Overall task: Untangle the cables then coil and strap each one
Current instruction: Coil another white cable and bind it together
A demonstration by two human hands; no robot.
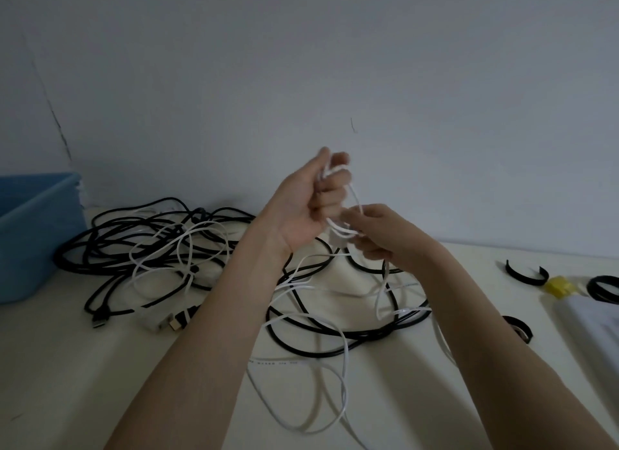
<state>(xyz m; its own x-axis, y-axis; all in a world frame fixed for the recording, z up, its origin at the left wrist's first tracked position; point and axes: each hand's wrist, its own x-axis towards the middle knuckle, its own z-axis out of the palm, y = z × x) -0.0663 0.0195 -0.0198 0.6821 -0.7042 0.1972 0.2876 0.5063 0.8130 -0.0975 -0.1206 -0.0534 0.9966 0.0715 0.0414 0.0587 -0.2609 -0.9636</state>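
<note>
A tangle of black cables (140, 245) and white cables (187, 245) lies on the white table (67, 366). My left hand (308, 208) is raised above the table, palm toward me, fingers curled round small loops of a thin white cable (345, 359). My right hand (378, 235) is just right of and below it, pinching the same white cable at the bottom of the loops. From my hands the white cable trails down in loose loops over a black cable loop (321, 349) near the table's front.
A blue plastic bin (30, 228) stands at the left edge. Curved black straps (527, 277) lie at the right, near a yellow piece (559, 287) and a white flat object (593, 329). A black and gold plug (182, 317) lies by the tangle. A wall rises behind.
</note>
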